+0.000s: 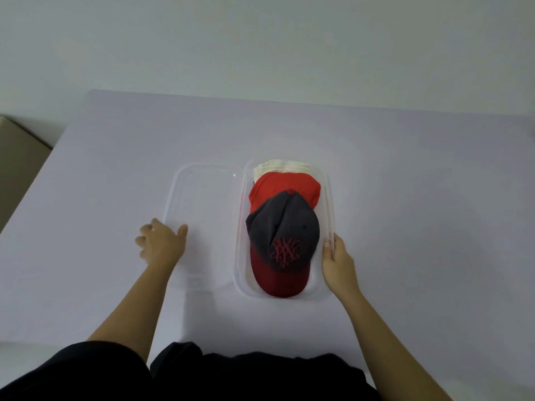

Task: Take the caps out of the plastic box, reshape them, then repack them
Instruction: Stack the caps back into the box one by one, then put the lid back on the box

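Note:
A clear plastic box (330, 198) lies on the table, right of centre. Three caps are nested in it: a grey cap with a dark red brim and red emblem (285, 235) in front, a bright red cap (282, 185) behind it, a cream cap (282, 167) at the far end. The clear lid (199, 198) lies flat beside the box on its left. My left hand (162, 241) rests on the lid's near left edge, fingers spread and blurred. My right hand (335, 260) grips the box's right rim, thumb over the edge.
The white table (289, 128) ends at a pale wall behind. A beige object (17, 157) stands off the table's left side. My dark clothing fills the bottom of the view.

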Motion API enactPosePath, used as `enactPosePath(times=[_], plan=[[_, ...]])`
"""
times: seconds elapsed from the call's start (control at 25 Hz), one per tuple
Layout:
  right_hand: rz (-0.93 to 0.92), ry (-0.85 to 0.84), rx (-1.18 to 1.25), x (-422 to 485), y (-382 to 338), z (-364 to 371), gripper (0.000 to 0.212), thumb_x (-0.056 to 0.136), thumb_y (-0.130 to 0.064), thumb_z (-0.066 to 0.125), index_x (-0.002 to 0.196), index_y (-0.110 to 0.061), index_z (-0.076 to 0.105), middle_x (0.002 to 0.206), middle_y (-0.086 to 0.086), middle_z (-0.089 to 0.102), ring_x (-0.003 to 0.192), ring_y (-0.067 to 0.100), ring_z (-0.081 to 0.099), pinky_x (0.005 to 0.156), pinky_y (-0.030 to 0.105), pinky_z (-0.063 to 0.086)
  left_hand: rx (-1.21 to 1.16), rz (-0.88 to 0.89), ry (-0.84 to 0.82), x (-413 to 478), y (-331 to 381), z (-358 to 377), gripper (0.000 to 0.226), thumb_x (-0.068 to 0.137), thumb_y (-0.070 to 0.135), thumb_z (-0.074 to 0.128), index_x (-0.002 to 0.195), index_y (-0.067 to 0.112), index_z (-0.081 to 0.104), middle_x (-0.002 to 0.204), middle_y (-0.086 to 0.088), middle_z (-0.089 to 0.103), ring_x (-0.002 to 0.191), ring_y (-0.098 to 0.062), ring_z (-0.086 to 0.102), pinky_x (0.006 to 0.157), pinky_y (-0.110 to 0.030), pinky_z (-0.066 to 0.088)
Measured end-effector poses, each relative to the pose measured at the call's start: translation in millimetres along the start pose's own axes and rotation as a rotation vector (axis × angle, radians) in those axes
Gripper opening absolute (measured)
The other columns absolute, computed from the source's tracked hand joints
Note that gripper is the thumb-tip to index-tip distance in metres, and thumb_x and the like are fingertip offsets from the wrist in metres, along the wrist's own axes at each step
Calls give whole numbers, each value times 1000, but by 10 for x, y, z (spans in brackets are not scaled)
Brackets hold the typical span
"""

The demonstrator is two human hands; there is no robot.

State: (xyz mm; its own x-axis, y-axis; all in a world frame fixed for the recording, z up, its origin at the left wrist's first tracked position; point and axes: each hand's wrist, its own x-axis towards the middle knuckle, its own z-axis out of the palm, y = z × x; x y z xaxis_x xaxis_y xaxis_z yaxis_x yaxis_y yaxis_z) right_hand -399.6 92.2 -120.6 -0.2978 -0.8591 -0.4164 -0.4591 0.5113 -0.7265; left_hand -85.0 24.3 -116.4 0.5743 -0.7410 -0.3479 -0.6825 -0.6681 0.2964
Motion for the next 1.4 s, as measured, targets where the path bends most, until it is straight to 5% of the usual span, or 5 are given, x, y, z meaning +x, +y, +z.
enactPosePath(times=[0.36, 0.68, 0.88, 1.12, 1.4], plan=[[-31, 60, -17, -8, -12, 121, 40, 101, -17, 30, 139, -9, 37, 138, 10, 51, 125, 30, 49, 103, 34, 37, -558, 66, -75, 149, -318, -379, 50, 77, 29, 77, 111, 6, 48, 116, -21, 60, 80, -28, 60, 72, -36, 47], [-246, 291, 184, -164, -540, -71, 51, 98, -31, 42, 144, -13, 30, 148, 4, 36, 136, 19, 35, 111, 35, 32, -929, 368, -10, -226, 182, -1375, 68, 87, 10, 62, 146, 23, 31, 82, 5, 54, 58, -13, 57, 56, -22, 43], [-138, -215, 733, -222, -1213, -380, 64, 91, -55, 34, 147, -29, 18, 141, -4, 41, 116, 16, 56, 101, 35, 43, -1026, 347, -363, -734, 620, -811, 78, 74, 3, 56, 146, 23, 32, 52, 7, 51, 37, -8, 48, 47, -27, 33], [-130, -2, 281, -151, -683, -294, 62, 94, -34, 49, 148, -27, 20, 154, -7, 26, 139, 11, 29, 113, 31, 26, -720, 399, -329, -927, 691, -130, 59, 89, 38, 60, 138, 17, 35, 140, -3, 43, 124, -20, 49, 94, -30, 43], [-112, 0, 236, 51, -477, -159, 57, 99, -26, 42, 149, -20, 16, 157, -5, 19, 143, 12, 19, 111, 24, 17, -441, 570, -297, -858, 787, 197, 58, 101, 33, 33, 151, 20, 7, 159, 1, 16, 145, -20, 19, 116, -34, 18]])
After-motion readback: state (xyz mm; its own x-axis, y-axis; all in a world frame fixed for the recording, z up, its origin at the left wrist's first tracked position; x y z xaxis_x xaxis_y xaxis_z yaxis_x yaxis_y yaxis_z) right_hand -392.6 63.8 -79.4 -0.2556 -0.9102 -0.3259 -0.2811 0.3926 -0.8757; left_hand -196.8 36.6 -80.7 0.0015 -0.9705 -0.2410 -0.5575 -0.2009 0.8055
